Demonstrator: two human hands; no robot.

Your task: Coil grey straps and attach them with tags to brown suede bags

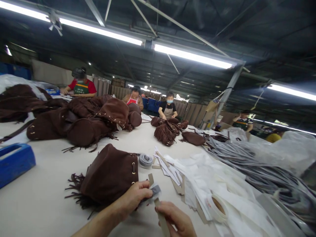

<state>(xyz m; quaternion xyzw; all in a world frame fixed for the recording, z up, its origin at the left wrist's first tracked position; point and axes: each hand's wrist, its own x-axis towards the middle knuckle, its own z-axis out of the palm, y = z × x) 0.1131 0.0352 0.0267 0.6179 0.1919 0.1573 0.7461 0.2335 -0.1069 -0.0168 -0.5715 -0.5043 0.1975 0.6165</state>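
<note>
Here's the left hand (137, 196), thumb and fingers closed on a small grey piece (156, 190) with clear film around it; a stiff beige strip end (151, 179) pokes up just behind those fingers. And the right hand (176, 218) pinches one beige strip (162, 219), close by, over the near side of the table (49, 204).

Just beyond the left hand sits one fringed brown drawstring bag (108, 174), tipped on its side, its lower part blocked from sight by the left forearm. One coiled grey strap (145, 160) lies beside its mouth.

Crowding in from the table's right edge: a spread of white sheets (214, 177), too overlapped to count, with one tape roll (219, 208) on top, loose card strips (181, 184) at its left, and a long tangle of grey straps (237, 161) beyond. Over on the left, one blue tape dispenser (16, 163).

Towards the far left corner, a big heap of brown bags (98, 120), number unclear; nearer the middle of the far edge, a smaller brown pile (168, 131). Four co-workers (82, 86) show clearly beyond, one far off at right.
</note>
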